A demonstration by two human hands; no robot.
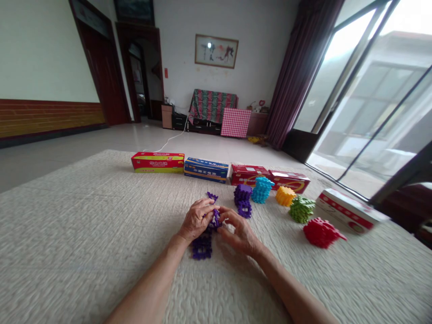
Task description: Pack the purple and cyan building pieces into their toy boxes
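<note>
Several purple notched foam-like pieces (pixel 202 248) lie joined flat on the quilted cover in front of me. My left hand (pixel 197 219) rests over them from the left, its fingers closed on a raised purple piece (pixel 215 219). From the right, my right hand (pixel 239 231) pinches the same raised piece with curled fingers and thumb. Another purple edge (pixel 212 196) sticks out beyond my left fingers. Parts of the joined pieces are hidden under my hands. A stack of purple pieces (pixel 243 193) stands just beyond my right hand, with a purple piece (pixel 245 209) leaning at its front.
To the right stand stacks in blue (pixel 262 190), yellow (pixel 285 196), green (pixel 302 209) and red (pixel 322 232). A white box (pixel 351 210) lies behind them. Along the far edge are a red-yellow box (pixel 158 163), a blue box (pixel 206 170) and two red boxes (pixel 249 174).
</note>
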